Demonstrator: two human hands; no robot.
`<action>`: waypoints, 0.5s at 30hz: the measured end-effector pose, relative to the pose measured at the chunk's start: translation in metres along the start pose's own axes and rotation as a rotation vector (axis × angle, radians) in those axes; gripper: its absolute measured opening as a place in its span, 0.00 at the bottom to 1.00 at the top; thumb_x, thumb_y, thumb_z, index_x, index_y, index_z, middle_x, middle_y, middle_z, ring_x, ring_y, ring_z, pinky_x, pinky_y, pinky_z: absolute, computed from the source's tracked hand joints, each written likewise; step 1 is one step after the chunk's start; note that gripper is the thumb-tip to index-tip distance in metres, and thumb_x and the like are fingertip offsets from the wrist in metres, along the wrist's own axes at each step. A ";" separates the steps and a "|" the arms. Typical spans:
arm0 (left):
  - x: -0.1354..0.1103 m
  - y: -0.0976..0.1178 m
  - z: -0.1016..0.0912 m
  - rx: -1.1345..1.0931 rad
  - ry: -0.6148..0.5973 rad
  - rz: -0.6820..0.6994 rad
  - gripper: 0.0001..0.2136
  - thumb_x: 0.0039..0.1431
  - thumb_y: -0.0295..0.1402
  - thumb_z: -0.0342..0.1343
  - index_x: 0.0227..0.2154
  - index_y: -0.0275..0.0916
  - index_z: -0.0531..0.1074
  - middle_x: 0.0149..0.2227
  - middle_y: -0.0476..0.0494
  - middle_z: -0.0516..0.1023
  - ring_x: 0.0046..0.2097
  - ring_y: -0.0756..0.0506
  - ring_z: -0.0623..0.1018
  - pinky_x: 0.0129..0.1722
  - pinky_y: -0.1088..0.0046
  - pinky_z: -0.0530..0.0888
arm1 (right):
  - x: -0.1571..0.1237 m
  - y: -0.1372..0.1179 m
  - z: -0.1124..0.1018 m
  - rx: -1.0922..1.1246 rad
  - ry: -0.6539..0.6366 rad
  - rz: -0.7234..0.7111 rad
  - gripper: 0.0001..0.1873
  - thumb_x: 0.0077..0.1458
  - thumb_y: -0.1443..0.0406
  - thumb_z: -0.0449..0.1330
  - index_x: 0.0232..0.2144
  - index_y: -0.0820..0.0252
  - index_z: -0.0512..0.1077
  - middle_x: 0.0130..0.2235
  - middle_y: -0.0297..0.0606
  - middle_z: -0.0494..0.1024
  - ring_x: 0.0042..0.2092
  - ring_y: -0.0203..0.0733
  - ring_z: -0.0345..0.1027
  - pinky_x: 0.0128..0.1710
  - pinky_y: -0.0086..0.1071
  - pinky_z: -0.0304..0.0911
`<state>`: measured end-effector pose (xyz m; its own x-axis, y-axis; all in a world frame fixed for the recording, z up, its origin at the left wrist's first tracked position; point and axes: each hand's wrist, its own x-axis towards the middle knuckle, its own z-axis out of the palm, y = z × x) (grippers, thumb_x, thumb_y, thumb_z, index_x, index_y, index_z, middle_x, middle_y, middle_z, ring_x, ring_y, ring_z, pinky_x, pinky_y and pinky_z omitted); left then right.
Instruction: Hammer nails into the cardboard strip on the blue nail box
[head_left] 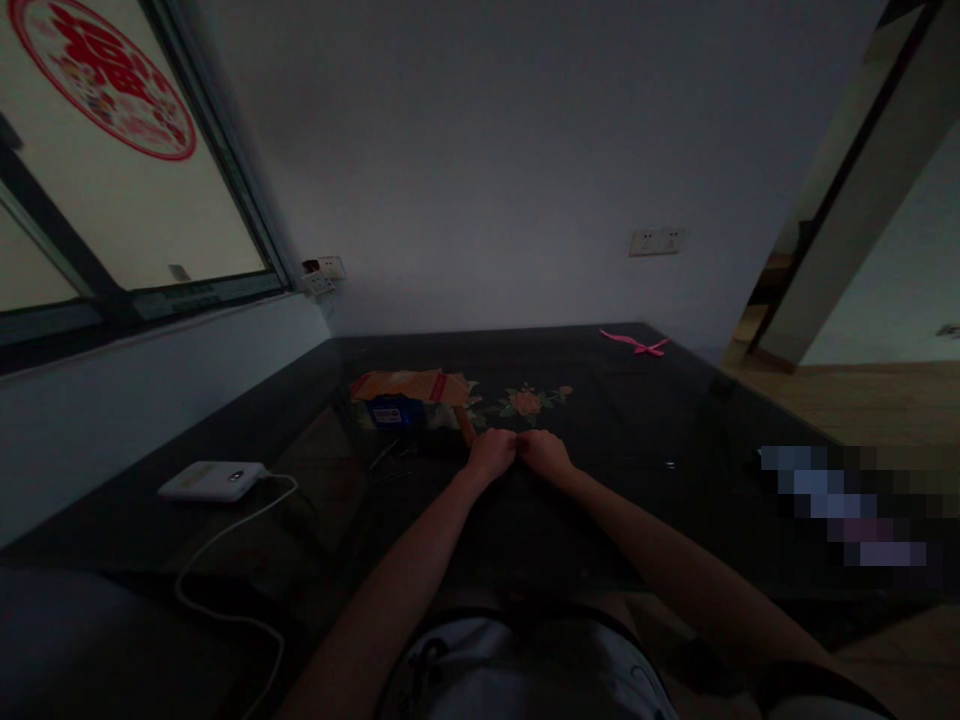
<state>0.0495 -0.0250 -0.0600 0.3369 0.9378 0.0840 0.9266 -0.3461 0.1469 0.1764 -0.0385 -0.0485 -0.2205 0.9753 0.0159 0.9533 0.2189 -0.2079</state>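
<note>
My left hand and my right hand meet over the middle of the dark glossy table. Both are closed, with the thumb sides against each other. The backs of the hands face me, so whatever the fingers may hold is hidden. Just beyond my left hand lie a flat orange-brown packet and a small dark blue pack with a pale label. Thin sticklike items, too dim to name, rest left of that hand. A printed flower pattern shows on the tabletop behind my hands.
A white power bank with a white cable lies at the table's left. Near the far right corner is a pink ribbon. A tiny light object sits right of my hands. A pixelated patch hides something at the right edge.
</note>
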 end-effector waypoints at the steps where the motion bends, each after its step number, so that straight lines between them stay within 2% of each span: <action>1: 0.000 0.001 -0.001 0.004 -0.008 -0.004 0.12 0.54 0.28 0.44 0.34 0.40 0.73 0.36 0.42 0.77 0.41 0.45 0.75 0.39 0.72 0.70 | 0.000 0.000 0.000 0.000 -0.002 0.002 0.15 0.55 0.65 0.48 0.37 0.56 0.74 0.39 0.42 0.78 0.40 0.43 0.71 0.35 0.30 0.60; 15: -0.003 0.003 -0.008 0.047 -0.036 -0.016 0.13 0.56 0.30 0.43 0.37 0.41 0.72 0.39 0.40 0.76 0.43 0.43 0.75 0.41 0.68 0.70 | 0.000 0.001 0.001 0.009 0.001 0.007 0.15 0.55 0.65 0.48 0.38 0.56 0.74 0.39 0.42 0.77 0.41 0.42 0.71 0.35 0.29 0.59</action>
<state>0.0502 -0.0295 -0.0522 0.3274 0.9438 0.0463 0.9383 -0.3305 0.1018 0.1774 -0.0382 -0.0499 -0.2137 0.9768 0.0154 0.9530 0.2119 -0.2166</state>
